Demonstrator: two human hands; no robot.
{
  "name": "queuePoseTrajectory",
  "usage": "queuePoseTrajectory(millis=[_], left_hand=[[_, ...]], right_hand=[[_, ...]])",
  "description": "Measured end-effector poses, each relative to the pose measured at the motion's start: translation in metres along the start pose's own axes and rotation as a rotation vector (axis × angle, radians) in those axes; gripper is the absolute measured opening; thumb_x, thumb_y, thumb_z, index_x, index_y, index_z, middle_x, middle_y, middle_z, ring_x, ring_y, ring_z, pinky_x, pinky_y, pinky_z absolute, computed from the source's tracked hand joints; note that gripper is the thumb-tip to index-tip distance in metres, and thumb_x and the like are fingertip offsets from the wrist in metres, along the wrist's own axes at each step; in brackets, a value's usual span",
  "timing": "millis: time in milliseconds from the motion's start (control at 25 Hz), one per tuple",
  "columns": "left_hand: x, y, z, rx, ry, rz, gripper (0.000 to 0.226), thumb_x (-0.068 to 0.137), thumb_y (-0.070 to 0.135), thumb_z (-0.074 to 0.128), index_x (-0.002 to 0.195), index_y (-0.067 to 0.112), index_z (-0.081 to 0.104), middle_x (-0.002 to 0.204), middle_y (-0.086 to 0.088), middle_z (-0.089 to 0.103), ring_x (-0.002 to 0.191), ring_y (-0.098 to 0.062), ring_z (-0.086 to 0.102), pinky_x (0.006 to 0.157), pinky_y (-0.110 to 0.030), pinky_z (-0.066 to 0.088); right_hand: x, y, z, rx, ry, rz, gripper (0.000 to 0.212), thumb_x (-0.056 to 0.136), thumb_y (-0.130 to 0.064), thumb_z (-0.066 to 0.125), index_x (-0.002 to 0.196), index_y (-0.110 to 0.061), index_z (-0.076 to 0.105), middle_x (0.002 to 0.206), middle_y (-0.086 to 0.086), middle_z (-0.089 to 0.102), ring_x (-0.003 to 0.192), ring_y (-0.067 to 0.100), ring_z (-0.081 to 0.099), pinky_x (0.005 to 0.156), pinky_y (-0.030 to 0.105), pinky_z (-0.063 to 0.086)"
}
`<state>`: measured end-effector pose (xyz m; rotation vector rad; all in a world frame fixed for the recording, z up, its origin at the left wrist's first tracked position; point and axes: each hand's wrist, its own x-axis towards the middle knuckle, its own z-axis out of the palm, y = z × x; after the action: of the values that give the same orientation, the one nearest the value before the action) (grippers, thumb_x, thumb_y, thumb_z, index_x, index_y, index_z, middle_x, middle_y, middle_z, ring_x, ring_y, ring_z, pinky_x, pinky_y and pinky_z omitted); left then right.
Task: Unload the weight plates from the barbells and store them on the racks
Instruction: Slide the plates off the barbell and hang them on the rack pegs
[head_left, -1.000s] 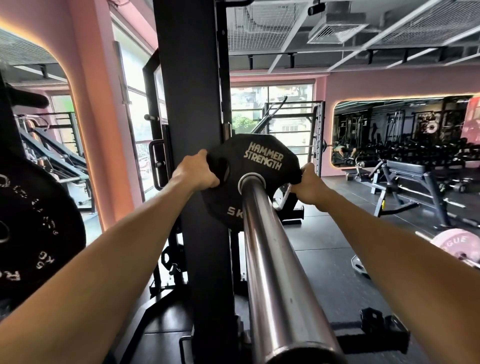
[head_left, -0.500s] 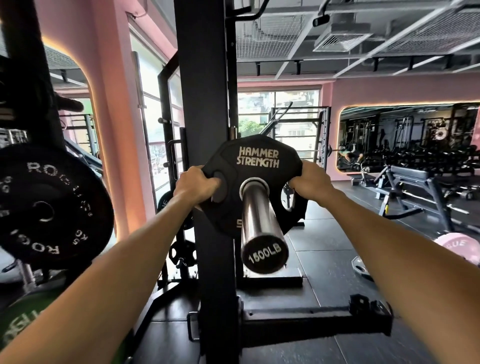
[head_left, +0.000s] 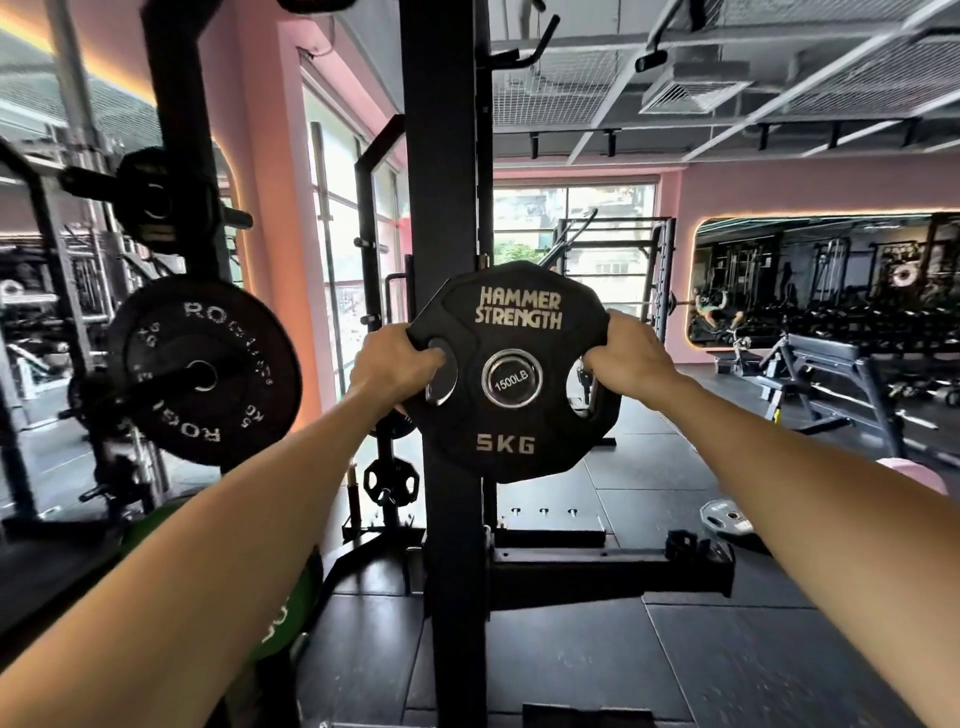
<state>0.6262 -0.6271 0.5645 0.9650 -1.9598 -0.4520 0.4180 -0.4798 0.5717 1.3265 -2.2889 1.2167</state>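
While its chrome-ringed bore sits at the barbell sleeve's (head_left: 512, 378) end cap, the matte black, many-sided 5 kg plate (head_left: 511, 415) is gripped through its oval cut-outs by the left hand (head_left: 396, 364) and right hand (head_left: 628, 358).

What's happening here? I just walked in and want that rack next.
A person is unloading a barbell. The left hand and right hand grip the side holes of a black 5 kg plate, which sits at the very end of the bar sleeve, nearly off. A bigger plate hangs on a rack peg to the left.
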Motion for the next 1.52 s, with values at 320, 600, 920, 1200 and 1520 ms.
queuePoseTrajectory(millis=[320,600,920,1200,1520], left_hand=[[-0.069,-0.008,-0.067,0.166,-0.034,-0.054,0.024,0.078,0.026,0.064,0.059,0.015,0.054,0.063,-0.001,0.057,0.063,-0.024,0.059,0.052,-0.026,0.041],[-0.064,-0.070,-0.167,0.257,0.056,-0.087,0.025,0.074,0.033,0.067,0.084,0.010,0.070,0.082,-0.007,0.066,0.079,-0.029,0.064,0.070,-0.036,0.056],[-0.033,-0.198,-0.315,0.321,0.111,-0.042,0.029,0.078,0.035,0.068,0.082,0.006,0.066,0.078,-0.008,0.060,0.077,-0.026,0.059,0.064,-0.030,0.044],[0.009,-0.290,-0.390,0.303,0.112,-0.090,0.025,0.076,0.029,0.069,0.079,0.004,0.065,0.071,-0.007,0.059,0.070,-0.026,0.060,0.056,-0.028,0.041],[0.097,-0.386,-0.403,0.297,0.144,-0.083,0.034,0.075,0.033,0.071,0.081,0.000,0.070,0.079,-0.014,0.069,0.074,-0.028,0.066,0.067,-0.040,0.058]], right_hand=[[-0.073,-0.044,-0.011,-0.071,-0.149,-0.025,0.008,0.074,-0.008,0.058,0.076,-0.012,0.051,0.079,0.009,0.058,0.080,0.032,0.059,0.063,0.032,0.046],[-0.085,-0.141,0.045,-0.040,-0.181,-0.095,0.017,0.077,-0.011,0.062,0.071,-0.012,0.047,0.072,0.007,0.052,0.072,0.029,0.054,0.058,0.029,0.040],[-0.098,-0.300,0.150,0.046,-0.160,-0.179,0.008,0.070,-0.009,0.060,0.072,-0.010,0.052,0.078,0.007,0.058,0.071,0.028,0.060,0.060,0.032,0.048],[-0.089,-0.398,0.227,0.051,-0.185,-0.280,0.013,0.071,-0.004,0.060,0.066,-0.007,0.049,0.069,0.010,0.054,0.063,0.029,0.057,0.055,0.032,0.043],[-0.024,-0.449,0.332,0.026,-0.181,-0.301,0.027,0.077,-0.004,0.060,0.060,-0.012,0.041,0.065,0.005,0.046,0.060,0.024,0.050,0.048,0.025,0.033]])
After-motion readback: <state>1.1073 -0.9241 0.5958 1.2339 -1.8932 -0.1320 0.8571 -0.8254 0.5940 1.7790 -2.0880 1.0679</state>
